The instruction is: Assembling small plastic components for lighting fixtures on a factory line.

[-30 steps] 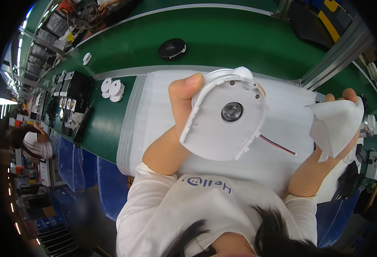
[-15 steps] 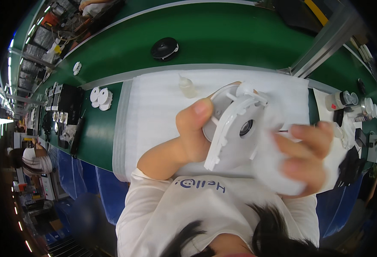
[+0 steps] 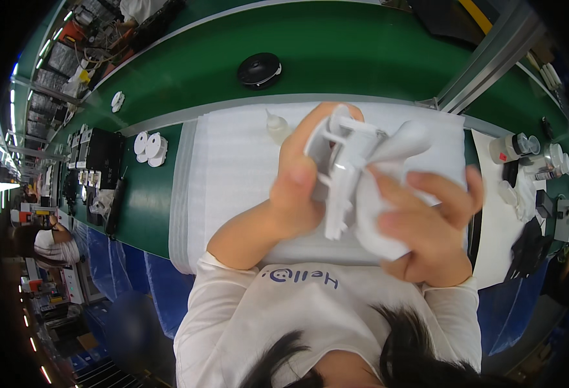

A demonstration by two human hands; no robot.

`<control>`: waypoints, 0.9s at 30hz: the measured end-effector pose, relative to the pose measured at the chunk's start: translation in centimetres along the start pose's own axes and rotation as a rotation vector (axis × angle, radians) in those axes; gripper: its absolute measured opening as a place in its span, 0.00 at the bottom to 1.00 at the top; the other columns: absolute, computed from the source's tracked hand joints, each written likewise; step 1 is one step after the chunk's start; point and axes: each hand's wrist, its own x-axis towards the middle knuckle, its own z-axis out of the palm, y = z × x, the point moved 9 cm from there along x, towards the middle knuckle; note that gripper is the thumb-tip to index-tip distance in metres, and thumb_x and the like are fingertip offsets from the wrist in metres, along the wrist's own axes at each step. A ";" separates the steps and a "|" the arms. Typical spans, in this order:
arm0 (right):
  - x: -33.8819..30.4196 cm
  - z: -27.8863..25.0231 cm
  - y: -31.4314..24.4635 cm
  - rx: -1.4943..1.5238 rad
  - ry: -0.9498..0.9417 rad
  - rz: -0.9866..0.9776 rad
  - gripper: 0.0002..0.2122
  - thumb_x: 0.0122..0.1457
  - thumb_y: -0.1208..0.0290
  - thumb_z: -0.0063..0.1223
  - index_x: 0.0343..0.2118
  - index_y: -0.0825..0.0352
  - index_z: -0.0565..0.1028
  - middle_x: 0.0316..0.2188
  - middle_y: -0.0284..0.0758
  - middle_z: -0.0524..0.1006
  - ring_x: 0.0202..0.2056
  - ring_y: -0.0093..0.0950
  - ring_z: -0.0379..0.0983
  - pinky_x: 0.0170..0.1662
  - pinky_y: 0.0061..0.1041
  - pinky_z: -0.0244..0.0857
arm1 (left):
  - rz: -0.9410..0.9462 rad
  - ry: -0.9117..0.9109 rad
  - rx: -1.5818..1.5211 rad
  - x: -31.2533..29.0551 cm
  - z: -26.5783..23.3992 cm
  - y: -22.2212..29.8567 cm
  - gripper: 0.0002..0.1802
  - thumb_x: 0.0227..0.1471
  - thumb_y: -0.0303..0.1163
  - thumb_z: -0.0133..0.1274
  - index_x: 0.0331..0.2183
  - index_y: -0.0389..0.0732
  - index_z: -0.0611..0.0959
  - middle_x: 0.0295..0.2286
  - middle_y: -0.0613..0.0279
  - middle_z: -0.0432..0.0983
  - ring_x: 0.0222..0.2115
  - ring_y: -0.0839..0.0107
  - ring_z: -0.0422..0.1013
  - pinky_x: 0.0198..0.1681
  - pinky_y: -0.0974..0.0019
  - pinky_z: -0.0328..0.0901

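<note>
A white plastic housing with a notched rim is gripped in my left hand, raised above a white foam sheet. Its rim now stands nearly edge-on, so its inner face is hidden. My right hand, smeared by motion, has its fingers bent over a soft white cloth. One fold of that cloth sticks up beside the housing and seems to touch it. Just past my left hand, a small translucent bottle with a thin nozzle stands on the foam.
Beyond a metal rail, a black disc-shaped part lies on a green surface. White round parts and black trays sit to the left. Jars and a black glove are at the right, near a metal post.
The housing has turned edge-on and tipped more upright. My right hand and the cloth have moved left, up to the housing. The black disc has shifted slightly right.
</note>
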 end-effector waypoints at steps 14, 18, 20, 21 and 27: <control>0.0 1.6 0.7 0.061 -0.007 0.002 0.05 0.41 0.72 0.41 0.22 0.56 0.68 0.28 0.23 0.76 0.38 0.25 0.67 0.55 0.42 0.25 | -0.016 0.043 -0.117 0.6 -0.8 -1.4 0.41 0.34 0.67 0.41 0.32 0.35 0.68 0.26 0.64 0.65 0.26 0.79 0.61 0.27 0.77 0.56; 1.1 1.4 1.1 0.010 -0.156 -0.080 0.04 0.49 0.73 0.34 0.27 0.57 0.63 0.29 0.27 0.76 0.44 0.27 0.63 0.57 0.36 0.22 | 0.067 -0.036 -0.009 0.3 -1.3 -1.0 0.41 0.34 0.68 0.40 0.33 0.35 0.68 0.25 0.65 0.64 0.26 0.79 0.60 0.26 0.77 0.56; 0.8 1.8 0.8 -0.019 -0.105 -0.109 0.04 0.50 0.72 0.33 0.27 0.57 0.63 0.29 0.27 0.76 0.43 0.27 0.63 0.57 0.36 0.22 | 0.075 0.013 -0.031 0.4 -1.0 -1.0 0.42 0.34 0.68 0.40 0.33 0.35 0.68 0.25 0.65 0.64 0.26 0.79 0.60 0.26 0.77 0.56; 0.6 1.7 0.4 -0.051 -0.051 -0.135 0.04 0.51 0.71 0.32 0.28 0.57 0.63 0.28 0.27 0.76 0.43 0.27 0.63 0.57 0.36 0.21 | 0.082 0.058 -0.052 0.3 -1.2 -0.9 0.42 0.34 0.68 0.40 0.34 0.35 0.68 0.25 0.66 0.64 0.26 0.79 0.60 0.26 0.77 0.56; 0.7 2.4 1.8 0.127 -0.179 -0.107 0.04 0.54 0.64 0.36 0.29 0.55 0.62 0.27 0.27 0.76 0.45 0.26 0.62 0.57 0.37 0.21 | 0.146 -0.039 0.192 0.3 -1.6 0.4 0.41 0.37 0.66 0.39 0.35 0.33 0.67 0.26 0.64 0.65 0.27 0.79 0.60 0.27 0.76 0.56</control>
